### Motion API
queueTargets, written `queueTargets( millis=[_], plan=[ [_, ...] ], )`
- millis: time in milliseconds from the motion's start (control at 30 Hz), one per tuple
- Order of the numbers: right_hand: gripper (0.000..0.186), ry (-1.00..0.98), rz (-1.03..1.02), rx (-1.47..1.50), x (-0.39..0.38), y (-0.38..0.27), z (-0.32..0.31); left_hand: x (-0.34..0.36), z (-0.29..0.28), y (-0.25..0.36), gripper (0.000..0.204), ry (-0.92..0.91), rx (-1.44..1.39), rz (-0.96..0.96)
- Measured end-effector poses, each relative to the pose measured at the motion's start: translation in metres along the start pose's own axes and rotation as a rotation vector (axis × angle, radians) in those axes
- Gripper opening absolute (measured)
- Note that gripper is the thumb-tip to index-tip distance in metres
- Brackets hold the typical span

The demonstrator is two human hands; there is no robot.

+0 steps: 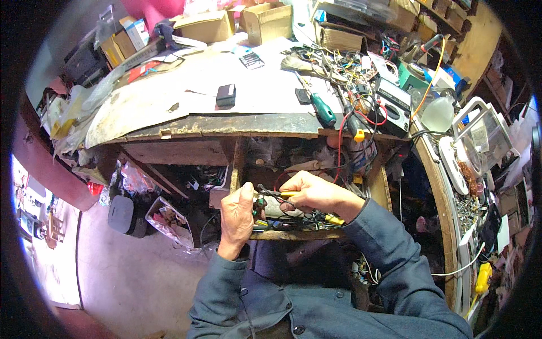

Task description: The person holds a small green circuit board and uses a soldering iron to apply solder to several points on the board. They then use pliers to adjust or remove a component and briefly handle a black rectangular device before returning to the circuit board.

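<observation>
Worn wooden desk (226, 125), pale floor (132, 277)

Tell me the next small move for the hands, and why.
I'd probably raise the dark cord slightly: it runs between the left hand and right hand, just over the open drawer, where loose clutter, including a yellow piece, might snag it.

Left hand (237, 217) raised, fingers curled inward in closed grip, left thumb (247, 192) uppermost, back of hand turned outward; left wrist (231, 250) nearly straight, left forearm (219, 282) rising steeply from lower edge. Right hand (310, 193) near left but not touching, coming in from right, knuckles up, fingers bent in pinch pointing leftward; right wrist (354, 207) bare, right forearm (384, 237) sleeved, slanting up and inward from lower right
</observation>
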State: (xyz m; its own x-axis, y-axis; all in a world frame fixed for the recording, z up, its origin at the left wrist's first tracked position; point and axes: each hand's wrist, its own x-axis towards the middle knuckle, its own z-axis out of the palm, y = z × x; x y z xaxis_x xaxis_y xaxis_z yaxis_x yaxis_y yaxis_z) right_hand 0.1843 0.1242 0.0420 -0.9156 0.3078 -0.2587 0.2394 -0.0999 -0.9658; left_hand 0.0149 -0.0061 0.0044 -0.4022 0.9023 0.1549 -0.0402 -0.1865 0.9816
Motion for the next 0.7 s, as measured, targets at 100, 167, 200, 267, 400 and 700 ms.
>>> queueTargets(
  millis=[100,167,200,267,400,700],
  plan=[
    [0.036,-0.037,0.066,0.158,0.001,0.004,-0.002,0.0,-0.005,-0.006,0.049,-0.024,-0.025,0.002],
    [0.038,-0.067,0.084,0.241,-0.002,0.005,-0.005,0.001,-0.001,-0.004,0.049,-0.042,-0.059,-0.008],
    [0.044,-0.079,0.104,0.276,0.0,0.007,-0.005,0.001,-0.002,-0.006,0.049,-0.034,-0.051,-0.028],
    [0.044,-0.057,0.102,0.258,0.004,0.01,-0.003,0.001,-0.004,-0.004,0.05,-0.033,-0.051,-0.047],
    [0.04,0.056,-0.067,0.017,0.009,0.012,-0.001,0.007,-0.007,-0.005,0.05,-0.041,-0.111,-0.157],
    [0.019,0.433,-0.812,-1.185,0.004,-0.003,0.001,0.008,-0.005,0.001,0.048,0.004,-0.17,-0.302]
  ],
)
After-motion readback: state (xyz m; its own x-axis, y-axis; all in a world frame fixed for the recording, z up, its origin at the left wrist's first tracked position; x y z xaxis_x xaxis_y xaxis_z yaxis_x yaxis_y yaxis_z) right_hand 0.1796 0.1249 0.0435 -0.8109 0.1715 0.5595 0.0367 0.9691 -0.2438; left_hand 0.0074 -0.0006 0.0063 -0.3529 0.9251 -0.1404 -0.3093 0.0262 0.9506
